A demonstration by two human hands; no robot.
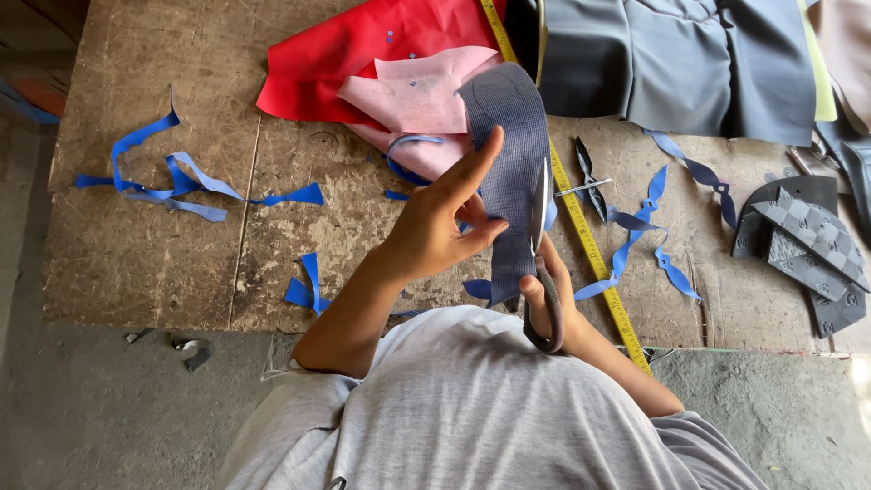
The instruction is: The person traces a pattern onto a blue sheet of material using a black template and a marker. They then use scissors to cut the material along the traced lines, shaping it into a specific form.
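Head view looks straight down over a grey-shirted chest, which hides the near edge of the bench (136, 263) and both elbows. At the far side, grey cloth (671, 63) and the red sheet (363, 45) run out of the picture, and the dark checked pieces (807, 236) off to the right of the fingers are partly cut off too. The left hand (435, 222) is raised, wrist bent, its fingers (472, 163) clamped on a long dark mesh strip (513, 163) shaped like a shoe sole, thumb on the near face and forefinger stretched up along it. The strip stands upright between the two hands, above the bench. The right hand (549, 295) sits just below and to the right, its fingers closed through the loops of a pair of scissors (543, 263); the blades lie along the strip's right edge, and I cannot tell whether they are apart. Blue offcuts (172, 177) lie well to the left, a yellow tape measure (581, 227) just behind the scissors, pink sheet (417, 91) beyond the fingertips.
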